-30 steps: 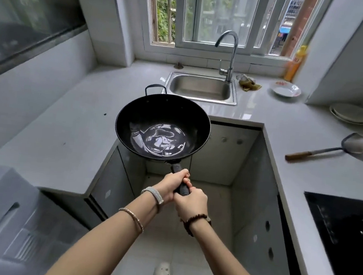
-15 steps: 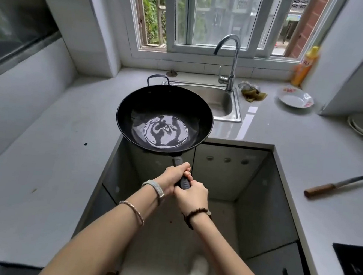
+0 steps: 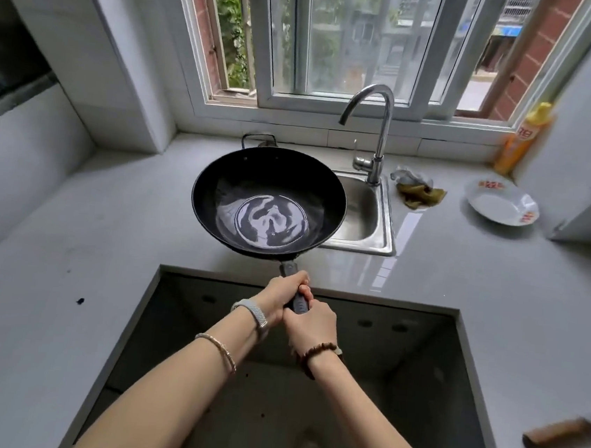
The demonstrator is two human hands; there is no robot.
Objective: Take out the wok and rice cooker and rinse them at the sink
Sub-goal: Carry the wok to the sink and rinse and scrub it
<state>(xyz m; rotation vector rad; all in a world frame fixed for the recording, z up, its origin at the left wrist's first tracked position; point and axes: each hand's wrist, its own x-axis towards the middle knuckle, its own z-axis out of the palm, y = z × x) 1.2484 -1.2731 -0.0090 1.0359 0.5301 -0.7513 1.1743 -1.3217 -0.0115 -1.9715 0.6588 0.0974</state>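
A black wok (image 3: pixel 269 202) with a shiny bottom hangs level in the air over the left part of the steel sink (image 3: pixel 366 227), covering most of the basin. My left hand (image 3: pixel 281 293) grips its dark handle nearer the pan. My right hand (image 3: pixel 310 325) grips the same handle just behind it. The curved tap (image 3: pixel 376 130) rises at the sink's back right, its spout beyond the wok's far rim. No rice cooker is in view.
A grey counter (image 3: pixel 461 296) wraps round an open gap in front of me. A crumpled cloth (image 3: pixel 418 191), a white plate (image 3: pixel 500 207) and a yellow bottle (image 3: pixel 521 140) lie right of the sink. A wooden handle (image 3: pixel 556 433) lies at the right edge.
Both hands have carried the wok forward, from over the gap to above the sink. I have come closer to the counter and the window.
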